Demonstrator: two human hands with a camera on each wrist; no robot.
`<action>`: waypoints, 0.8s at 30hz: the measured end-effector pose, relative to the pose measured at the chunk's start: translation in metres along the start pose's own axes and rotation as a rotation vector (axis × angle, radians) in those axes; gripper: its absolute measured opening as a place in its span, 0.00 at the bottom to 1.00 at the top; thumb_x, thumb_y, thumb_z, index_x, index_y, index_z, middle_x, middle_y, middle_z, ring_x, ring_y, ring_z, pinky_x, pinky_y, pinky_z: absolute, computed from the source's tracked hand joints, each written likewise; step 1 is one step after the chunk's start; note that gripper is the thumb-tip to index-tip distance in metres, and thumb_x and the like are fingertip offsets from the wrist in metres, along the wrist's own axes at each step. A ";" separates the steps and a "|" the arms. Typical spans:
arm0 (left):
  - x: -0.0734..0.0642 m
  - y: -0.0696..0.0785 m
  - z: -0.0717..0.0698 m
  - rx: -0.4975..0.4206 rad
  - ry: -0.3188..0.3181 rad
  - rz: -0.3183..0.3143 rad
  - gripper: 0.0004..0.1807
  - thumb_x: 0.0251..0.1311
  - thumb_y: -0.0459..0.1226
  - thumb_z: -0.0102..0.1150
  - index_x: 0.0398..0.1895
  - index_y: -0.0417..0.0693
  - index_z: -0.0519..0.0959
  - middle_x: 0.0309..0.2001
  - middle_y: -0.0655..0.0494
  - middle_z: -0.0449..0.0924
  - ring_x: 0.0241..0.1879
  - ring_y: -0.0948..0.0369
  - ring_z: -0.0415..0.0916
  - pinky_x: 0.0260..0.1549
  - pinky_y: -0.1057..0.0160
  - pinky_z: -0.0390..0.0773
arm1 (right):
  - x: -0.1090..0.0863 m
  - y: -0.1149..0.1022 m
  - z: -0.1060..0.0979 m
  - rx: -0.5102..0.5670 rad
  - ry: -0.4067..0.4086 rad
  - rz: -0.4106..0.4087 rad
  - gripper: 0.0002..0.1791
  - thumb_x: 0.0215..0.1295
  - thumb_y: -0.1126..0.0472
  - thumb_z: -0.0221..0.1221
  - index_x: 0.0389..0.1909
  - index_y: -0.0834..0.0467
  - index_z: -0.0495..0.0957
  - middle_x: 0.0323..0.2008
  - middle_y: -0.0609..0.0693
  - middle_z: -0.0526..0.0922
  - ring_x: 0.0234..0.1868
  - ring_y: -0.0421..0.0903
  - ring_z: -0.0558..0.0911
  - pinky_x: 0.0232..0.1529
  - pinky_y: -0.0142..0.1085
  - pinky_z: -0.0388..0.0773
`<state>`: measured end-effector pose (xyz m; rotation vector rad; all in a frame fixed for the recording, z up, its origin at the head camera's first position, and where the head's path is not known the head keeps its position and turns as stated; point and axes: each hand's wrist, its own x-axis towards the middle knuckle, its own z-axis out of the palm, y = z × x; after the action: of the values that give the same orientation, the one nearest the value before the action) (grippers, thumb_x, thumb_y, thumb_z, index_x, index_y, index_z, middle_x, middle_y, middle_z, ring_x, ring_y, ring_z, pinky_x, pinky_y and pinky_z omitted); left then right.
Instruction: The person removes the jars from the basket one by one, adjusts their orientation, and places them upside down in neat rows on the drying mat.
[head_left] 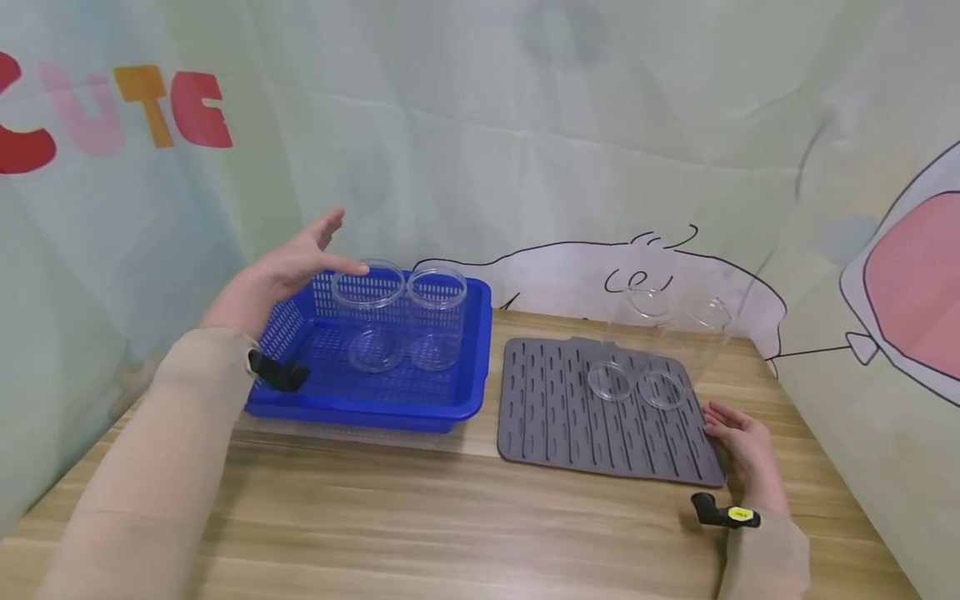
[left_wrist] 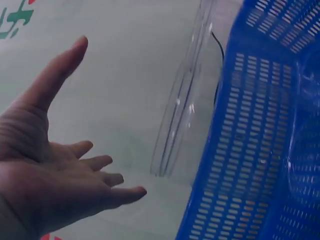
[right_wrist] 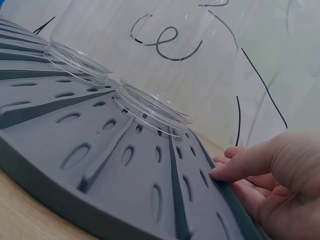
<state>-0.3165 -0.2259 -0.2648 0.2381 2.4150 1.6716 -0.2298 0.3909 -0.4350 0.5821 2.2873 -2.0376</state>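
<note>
Across the table [head_left: 337, 517] work looks halfway: two jars [head_left: 628, 343] on the mat [head_left: 555, 408], two in the basket [head_left: 360, 412], left hand [head_left: 296, 260] spread, right hand [head_left: 742, 440] relaxed.

Soft, even light washes the head view, and look, the cups [head_left: 435, 321] nearly dissolve into it, edges barely gleaming! Over to the left wrist: dimmer, greyer, the left hand [left_wrist: 55, 180] in shade, white glints on the basket [left_wrist: 250, 145] towards four o'clock. Right wrist, brighter, the mat [right_wrist: 105, 165] bowing at eight o'clock, lens-warped!
</note>
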 end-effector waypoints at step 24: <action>0.031 -0.065 -0.030 0.150 -0.509 -0.134 0.63 0.59 0.32 0.64 0.76 0.49 0.20 0.78 0.41 0.22 0.75 0.36 0.28 0.71 0.33 0.42 | -0.001 0.002 -0.001 -0.045 0.029 0.016 0.34 0.67 0.73 0.54 0.72 0.69 0.55 0.33 0.30 0.80 0.33 0.21 0.78 0.37 0.17 0.77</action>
<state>-0.3557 -0.2682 -0.3170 0.4515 2.1130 1.1937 -0.2285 0.3918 -0.4366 0.6297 2.3299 -1.9788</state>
